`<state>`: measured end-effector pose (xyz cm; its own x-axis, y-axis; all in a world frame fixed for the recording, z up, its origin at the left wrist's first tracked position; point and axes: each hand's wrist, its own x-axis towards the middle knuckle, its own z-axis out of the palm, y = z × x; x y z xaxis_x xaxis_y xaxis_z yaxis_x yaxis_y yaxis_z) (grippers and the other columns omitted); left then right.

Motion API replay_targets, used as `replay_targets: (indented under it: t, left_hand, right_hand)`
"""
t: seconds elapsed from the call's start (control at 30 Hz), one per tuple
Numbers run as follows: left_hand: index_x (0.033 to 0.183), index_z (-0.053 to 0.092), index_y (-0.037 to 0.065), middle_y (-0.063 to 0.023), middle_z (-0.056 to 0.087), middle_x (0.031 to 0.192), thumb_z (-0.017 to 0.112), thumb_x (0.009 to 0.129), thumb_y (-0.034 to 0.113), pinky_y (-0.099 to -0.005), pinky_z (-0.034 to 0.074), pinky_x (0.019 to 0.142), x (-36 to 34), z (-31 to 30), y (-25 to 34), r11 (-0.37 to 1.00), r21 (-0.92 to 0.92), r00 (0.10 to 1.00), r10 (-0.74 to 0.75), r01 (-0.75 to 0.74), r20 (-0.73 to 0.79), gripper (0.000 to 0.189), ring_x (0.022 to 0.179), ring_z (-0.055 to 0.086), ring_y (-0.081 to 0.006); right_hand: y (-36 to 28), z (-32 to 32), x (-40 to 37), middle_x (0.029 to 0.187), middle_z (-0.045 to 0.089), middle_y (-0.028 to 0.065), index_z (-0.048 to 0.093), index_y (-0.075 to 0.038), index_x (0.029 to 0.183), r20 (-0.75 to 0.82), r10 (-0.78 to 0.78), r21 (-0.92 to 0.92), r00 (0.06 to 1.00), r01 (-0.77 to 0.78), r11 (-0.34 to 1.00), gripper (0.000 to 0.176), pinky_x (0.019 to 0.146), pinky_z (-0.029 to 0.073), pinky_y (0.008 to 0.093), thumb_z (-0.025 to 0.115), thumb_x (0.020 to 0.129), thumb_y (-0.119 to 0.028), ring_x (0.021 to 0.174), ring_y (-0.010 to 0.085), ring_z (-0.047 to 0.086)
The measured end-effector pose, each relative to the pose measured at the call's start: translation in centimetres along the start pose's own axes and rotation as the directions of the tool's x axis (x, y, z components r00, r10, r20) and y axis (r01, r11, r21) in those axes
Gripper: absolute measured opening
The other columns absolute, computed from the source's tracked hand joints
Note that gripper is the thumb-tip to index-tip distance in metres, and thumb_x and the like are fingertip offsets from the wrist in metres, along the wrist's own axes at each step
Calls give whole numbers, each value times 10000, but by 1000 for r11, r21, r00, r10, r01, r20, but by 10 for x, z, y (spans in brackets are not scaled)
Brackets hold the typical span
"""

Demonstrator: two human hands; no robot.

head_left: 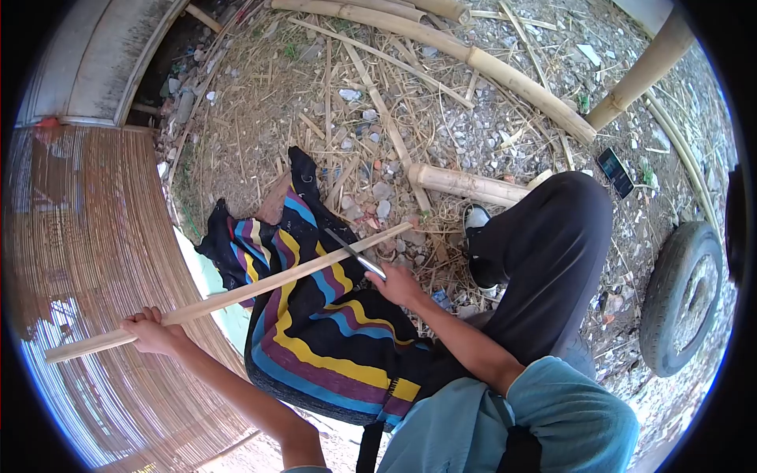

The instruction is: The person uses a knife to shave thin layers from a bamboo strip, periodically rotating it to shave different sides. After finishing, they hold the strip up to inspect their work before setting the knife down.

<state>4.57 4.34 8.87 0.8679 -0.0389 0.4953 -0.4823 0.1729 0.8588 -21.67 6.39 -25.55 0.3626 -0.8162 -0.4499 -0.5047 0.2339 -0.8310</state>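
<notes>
My left hand [152, 331] is closed around a long pale bamboo strip [260, 288] near its left end. The strip slants up to the right across my lap. My right hand [397, 284] grips a knife [369, 265] by its light handle. Its dark blade lies against or just over the strip, toward the strip's right end; contact is hard to tell. Under the strip, a black knitted cloth [331, 351] with yellow, blue and purple stripes covers my leg.
Bamboo poles [516, 88] lie at the back, and a short bamboo piece [465, 184] is by my shoe. A phone [615, 173] and a tyre [682, 299] are at right. A slatted bamboo screen [102, 260] stands at left. Debris litters the ground [260, 102].
</notes>
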Motion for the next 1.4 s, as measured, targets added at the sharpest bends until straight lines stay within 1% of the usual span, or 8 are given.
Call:
replay_targets:
  t: [0.07, 0.13, 0.47, 0.63, 0.93, 1.2, 1.33, 1.4]
  left_hand:
    - [702, 354, 83, 9, 282, 569, 402, 968, 228, -248, 252, 384, -2, 2, 3, 1000, -16, 1000, -3, 3, -2, 307, 456, 264, -90]
    - [701, 357, 87, 8, 278, 569, 395, 966, 218, -248, 252, 382, -4, 2, 5, 1000, 20, 1000, 8, -8, -7, 297, 458, 264, -88]
    - [715, 370, 85, 9, 282, 574, 392, 972, 237, -245, 247, 374, -3, -2, 1, 1000, 9, 1000, 26, -26, 7, 299, 459, 273, -84]
    - [731, 398, 73, 13, 291, 575, 376, 978, 255, -237, 257, 385, -3, -2, 4, 998, 58, 998, 24, -21, -50, 308, 458, 269, -78]
    - [799, 438, 49, 11, 314, 585, 380, 974, 282, -240, 320, 413, 7, -6, -3, 996, 85, 999, 17, -14, -33, 296, 477, 303, -82]
    - [751, 373, 49, -13, 334, 598, 409, 950, 223, -303, 336, 473, -14, 1, -11, 950, 292, 973, 164, -111, -161, 268, 525, 338, -115]
    - [779, 383, 59, -9, 333, 585, 435, 942, 225, -279, 276, 378, -49, 18, -40, 996, 60, 998, 58, -60, 37, 238, 459, 307, -103]
    - [794, 400, 41, -12, 342, 578, 466, 928, 225, -282, 257, 350, -44, 22, -46, 999, 17, 998, 45, -45, -43, 237, 431, 310, -106]
  right_hand:
    - [11, 0, 5, 817, 614, 265, 562, 0, 1000, 3, -22, -1, 1000, 22, 1000, 540, 732, 473, 490, 474, 861, -513, 845, 435, 590]
    - [60, -2, 15, 867, 612, 266, 571, 6, 969, -95, 277, 67, 956, -272, 960, 519, 742, 468, 467, 497, 858, -496, 853, 415, 595]
    - [10, 4, 7, 877, 623, 245, 580, -28, 1003, 27, 3, 52, 1000, -4, 999, 545, 751, 477, 476, 483, 841, -539, 858, 414, 599]
    - [125, -1, 30, 909, 619, 248, 567, -33, 1032, -63, 400, 88, 914, -394, 915, 551, 762, 468, 485, 456, 854, -543, 873, 423, 594]
    - [53, 33, 16, 836, 609, 261, 530, -11, 1037, -105, 44, 122, 993, -31, 992, 546, 747, 458, 494, 441, 871, -523, 841, 441, 583]
    - [54, 27, 18, 747, 598, 266, 527, 5, 1004, -124, 150, 188, 981, -125, 974, 516, 694, 458, 486, 461, 880, -491, 791, 436, 592]
    - [0, 23, 7, 771, 599, 261, 512, -26, 1036, -5, -55, 289, 998, 54, 956, 484, 689, 453, 491, 488, 870, -480, 799, 446, 588]
    - [-8, 20, 1, 783, 602, 258, 506, -53, 1069, 24, -73, 234, 997, 65, 970, 459, 692, 457, 492, 506, 865, -464, 804, 447, 588]
